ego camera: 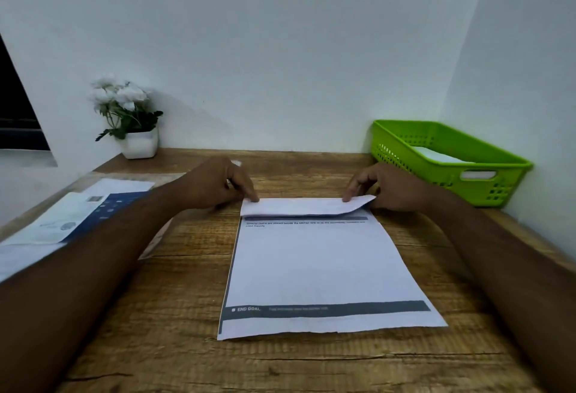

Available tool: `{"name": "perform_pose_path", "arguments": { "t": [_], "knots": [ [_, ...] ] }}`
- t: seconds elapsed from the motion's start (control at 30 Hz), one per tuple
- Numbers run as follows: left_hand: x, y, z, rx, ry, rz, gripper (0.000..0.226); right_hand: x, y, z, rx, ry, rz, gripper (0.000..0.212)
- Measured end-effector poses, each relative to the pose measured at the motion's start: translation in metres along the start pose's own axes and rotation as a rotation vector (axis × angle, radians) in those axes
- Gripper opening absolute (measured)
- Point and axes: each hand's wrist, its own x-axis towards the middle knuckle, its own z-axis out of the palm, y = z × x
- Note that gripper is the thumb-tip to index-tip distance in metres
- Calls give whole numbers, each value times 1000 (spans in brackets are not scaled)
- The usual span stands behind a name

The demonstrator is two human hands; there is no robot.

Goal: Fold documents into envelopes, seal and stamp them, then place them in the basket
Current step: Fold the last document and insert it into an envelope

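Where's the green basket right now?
In the head view the green basket sits at the wooden desk's far right corner against the wall, just beyond the right hand, with white paper already inside.
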Motion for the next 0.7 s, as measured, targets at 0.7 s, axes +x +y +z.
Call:
{"name": "perform_pose_path", "arguments": {
  "t": [0.7],
  "knots": [
    [8,11,15,40,-235,-214,73,-4,-13,-2,53,-158,118,54]
  ]
}}
